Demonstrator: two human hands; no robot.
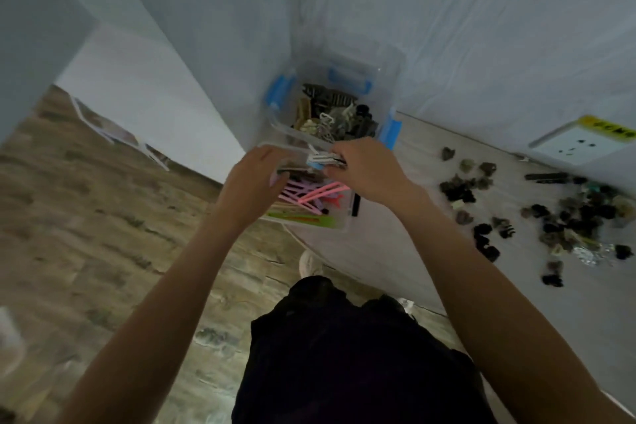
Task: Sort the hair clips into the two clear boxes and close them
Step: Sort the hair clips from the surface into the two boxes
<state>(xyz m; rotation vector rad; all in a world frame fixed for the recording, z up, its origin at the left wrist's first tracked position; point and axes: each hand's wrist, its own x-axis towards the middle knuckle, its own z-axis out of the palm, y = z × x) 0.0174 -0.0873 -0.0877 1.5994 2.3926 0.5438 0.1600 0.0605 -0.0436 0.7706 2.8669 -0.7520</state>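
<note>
Your dark trousers (pixel 344 354) stood at the desk (pixel 395 251) edge while both hands hovered over the near clear box (pixel 320 217) of long pink clips, the right hand (pixel 364 169) pinching a pale flat clip (pixel 323 159) for sorting, the left hand (pixel 254 179) pinching a dark one (pixel 292 169), loose claw clips (pixel 568 213) lying well apart.

— Boxes?
— I log near box (pixel 311 213) at the surface (pixel 395 251) edge, far box (pixel 330 103) directly behind it.
— Loose clips?
— Scattered pile (pixel 564 217) on the surface, well right of both boxes.
</note>
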